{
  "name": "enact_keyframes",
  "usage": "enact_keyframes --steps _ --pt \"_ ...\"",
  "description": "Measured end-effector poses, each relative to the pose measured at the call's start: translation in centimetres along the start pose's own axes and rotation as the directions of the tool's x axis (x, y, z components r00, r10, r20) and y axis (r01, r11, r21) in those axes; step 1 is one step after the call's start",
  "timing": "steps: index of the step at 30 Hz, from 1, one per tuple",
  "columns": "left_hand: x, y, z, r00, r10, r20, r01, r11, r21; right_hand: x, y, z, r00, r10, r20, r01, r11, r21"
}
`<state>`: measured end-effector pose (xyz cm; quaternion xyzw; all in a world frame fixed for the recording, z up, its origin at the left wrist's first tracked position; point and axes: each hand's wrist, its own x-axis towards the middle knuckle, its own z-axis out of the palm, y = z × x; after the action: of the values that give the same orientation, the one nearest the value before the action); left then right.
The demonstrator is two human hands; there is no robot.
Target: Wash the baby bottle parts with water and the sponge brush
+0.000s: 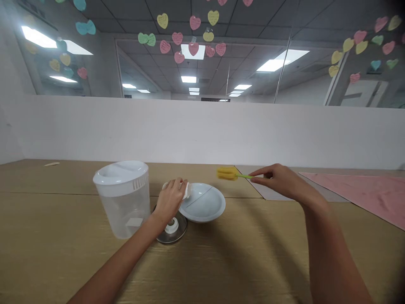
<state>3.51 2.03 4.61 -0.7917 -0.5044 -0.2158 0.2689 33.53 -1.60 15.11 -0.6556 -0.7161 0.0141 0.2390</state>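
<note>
My right hand (278, 180) pinches the thin green handle of a cup brush with a yellow sponge head (227, 173), held up in the air to the right of the bowl. My left hand (172, 198) is closed over a small white object (187, 191), mostly hidden by my fingers, so its kind does not show. That hand is at the left rim of a shallow white bowl (205, 204). Partly beneath my left hand and forearm lies a round, dark pot lid (180, 234) with a white knob (171, 226).
A clear plastic bucket with a white lid (121, 173) stands left of my left hand. On the right lie a pink cloth (373, 192) and a pale grey sheet (268, 192). A thin wooden piece (52, 164) rests far left. A white wall (202, 131) bounds the table's back.
</note>
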Motion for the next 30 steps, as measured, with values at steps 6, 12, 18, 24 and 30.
enact_keyframes --steps 6,12,18,24,30 --pt "0.3 -1.3 -1.3 0.981 0.12 -0.155 -0.125 0.992 -0.026 2.9 0.9 4.0 0.925 0.352 -0.144 -0.38 0.863 -0.333" --pt "0.4 -1.2 -2.5 0.986 -0.099 -0.136 0.03 0.901 -0.433 4.5 0.4 8.3 0.922 0.36 0.144 -0.271 0.865 -0.423" --pt "0.7 0.4 -3.8 0.905 -0.323 0.277 0.364 0.251 -0.897 3.5 -0.6 11.7 0.837 0.316 0.447 -0.13 0.908 -0.398" --pt "-0.6 2.7 -6.2 0.932 -0.017 0.362 0.352 0.277 -0.894 2.8 -0.5 13.2 0.717 0.316 0.621 -0.098 0.928 -0.36" --pt "-2.2 4.4 -5.9 0.913 0.256 0.317 0.127 0.56 -0.819 3.5 -0.4 11.4 0.842 0.206 0.498 -0.038 0.945 -0.326"
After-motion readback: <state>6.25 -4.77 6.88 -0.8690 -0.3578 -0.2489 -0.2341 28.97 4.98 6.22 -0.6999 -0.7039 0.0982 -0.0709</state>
